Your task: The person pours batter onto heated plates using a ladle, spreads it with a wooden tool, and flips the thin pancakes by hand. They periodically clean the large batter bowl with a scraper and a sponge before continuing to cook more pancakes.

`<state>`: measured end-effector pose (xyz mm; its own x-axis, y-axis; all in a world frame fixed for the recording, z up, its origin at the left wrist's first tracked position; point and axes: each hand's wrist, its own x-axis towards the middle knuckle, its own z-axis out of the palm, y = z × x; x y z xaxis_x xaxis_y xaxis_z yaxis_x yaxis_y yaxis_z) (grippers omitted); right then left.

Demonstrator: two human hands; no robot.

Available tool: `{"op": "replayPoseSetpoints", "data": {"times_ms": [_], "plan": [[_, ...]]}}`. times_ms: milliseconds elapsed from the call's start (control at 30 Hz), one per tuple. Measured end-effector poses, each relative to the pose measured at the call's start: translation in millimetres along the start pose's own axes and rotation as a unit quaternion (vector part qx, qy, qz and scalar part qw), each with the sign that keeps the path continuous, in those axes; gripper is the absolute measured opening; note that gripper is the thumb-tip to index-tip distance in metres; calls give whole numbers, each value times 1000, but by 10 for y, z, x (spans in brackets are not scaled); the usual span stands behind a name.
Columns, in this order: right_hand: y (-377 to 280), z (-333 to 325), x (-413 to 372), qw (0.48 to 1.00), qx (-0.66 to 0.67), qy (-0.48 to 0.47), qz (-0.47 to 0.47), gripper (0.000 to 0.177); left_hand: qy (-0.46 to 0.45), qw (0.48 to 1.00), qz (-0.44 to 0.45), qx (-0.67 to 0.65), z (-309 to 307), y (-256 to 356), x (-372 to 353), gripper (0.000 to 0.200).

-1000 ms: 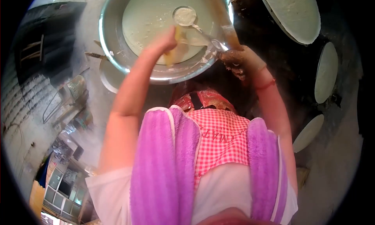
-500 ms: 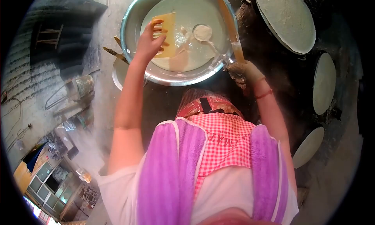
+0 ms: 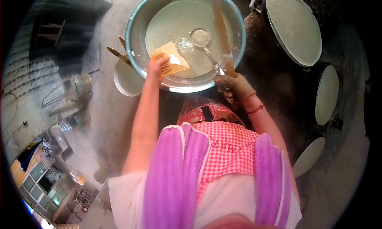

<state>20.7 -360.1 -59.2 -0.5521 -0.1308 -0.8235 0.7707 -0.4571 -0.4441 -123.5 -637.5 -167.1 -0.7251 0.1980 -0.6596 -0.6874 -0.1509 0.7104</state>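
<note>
My left hand (image 3: 156, 69) is closed around a yellow slotted plastic scraper (image 3: 178, 60), held tilted over the near left part of a large metal basin (image 3: 135, 26). Pale, milky batter (image 3: 167, 24) lies in the basin. My right hand (image 3: 235, 87), in a soiled glove, is closed at the near right rim. It grips a long wooden spatula (image 3: 221, 26) that reaches across the basin's right side, and the handle of a ladle (image 3: 200, 38). The ladle's round bowl, with batter in it, is over the middle of the basin. The fingertips of my right hand are partly hidden.
Round griddles coated with pale batter stand to the right: a large one (image 3: 294, 28), a middle one (image 3: 327, 94) and a nearer one (image 3: 309, 157). Left of the basin are a white round container (image 3: 125, 79) and a flat stick (image 3: 118, 55). A bucket (image 3: 82, 87) stands farther left.
My left hand has drawn the scraper toward me and turned it. My right hand has shifted left and nearer to me, the ladle and spatula moving with it.
</note>
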Motion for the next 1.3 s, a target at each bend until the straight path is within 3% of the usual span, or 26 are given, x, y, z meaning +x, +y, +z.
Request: {"op": "replayPoseSetpoints", "data": {"times_ms": [67, 133, 200, 267, 300, 367, 400, 467, 500, 567, 600, 667, 700, 733, 800, 833, 867, 900, 933, 1000, 1067, 1100, 1200, 1233, 1300], "plan": [[164, 131, 270, 998, 44, -41, -23, 25, 68, 997, -14, -46, 36, -158, -185, 49], [105, 444, 311, 999, 13, -39, 20, 22, 91, 991, -7, -94, 83, -433, -345, 42], [29, 880, 326, 996, 69, -25, 53, 20, 47, 994, -27, -90, 25, -825, -357, 38], [181, 1167, 636, 974, 149, -135, 101, 17, 3, 989, -28, -145, 135, -970, -541, 35], [249, 1343, 744, 971, 162, -139, 110, 15, -11, 986, -30, -165, 174, -1069, -625, 35], [363, 1703, 869, 966, 188, -138, 112, 12, 63, 903, -112, -409, 195, -1437, -657, 38], [417, 1854, 925, 964, 203, -134, 106, 12, 82, 841, -108, -525, -89, -2884, -39, 48], [512, 2041, 1059, 964, 181, -160, 108, 21, -46, 927, -80, -363, 159, -1910, -481, 29], [542, 2155, 1093, 972, 158, -133, 109, 22, -40, 925, -82, -369, 222, -1747, -538, 29], [583, 2308, 1144, 973, 154, -131, 111, 26, 39, 991, -62, -110, 258, -1599, -535, 28], [550, 2321, 1157, 972, 159, -133, 113, 26, 41, 992, -64, -105, 252, -1547, -503, 28], [398, 2392, 1096, 965, -14, -232, 121, 25, 6, 998, -22, -50, 210, -1346, -498, 25], [304, 2378, 1047, 964, -90, -237, 84, 26, -1, 994, -110, -10, 143, -1160, -506, 28], [183, 2310, 1026, 968, -75, -225, 83, 26, -12, 992, -124, -1, 79, -1005, -480, 28], [33, 1974, 938, 963, -154, -160, -152, 26, 19, 991, -130, -23, 0, -816, -329, 32], [-19, 1622, 992, 954, -190, -118, -201, 28, 37, 989, -141, -35, -14, -724, -299, 34], [-103, 1150, 1061, 939, -229, -76, -246, 30, 30, 984, -173, 1, -48, -617, -247, 34], [-322, 745, 895, 972, -178, -43, -150, 27, 20, 978, -205, 38, -58, -466, -210, 35], [-231, 238, 1006, 932, -136, 10, -337, 25, -15, 960, -253, 119, -72, -256, -156, 34], [-419, -261, 579, 920, -221, 268, -183, 24, -66, 939, -289, 171, -295, -211, 32, 41], [-331, -494, 515, 901, -215, 365, -99, 28, -80, 917, -355, 164, -533, -102, 146, 41], [-147, -680, 569, 897, -214, 365, -129, 31, -60, 911, -368, 177, -539, -64, 132, 41], [-18, -578, 666, 910, -132, 379, -102, 30, -10, 888, -417, 194, -524, -168, 127, 42], [104, -622, 776, 911, -111, 370, -145, 30, -33, 866, -429, 253, -386, -89, 129, 40], [101, -513, 855, 935, -61, 329, -116, 30, -54, 860, -450, 232, -583, -497, 291, 42]]}}
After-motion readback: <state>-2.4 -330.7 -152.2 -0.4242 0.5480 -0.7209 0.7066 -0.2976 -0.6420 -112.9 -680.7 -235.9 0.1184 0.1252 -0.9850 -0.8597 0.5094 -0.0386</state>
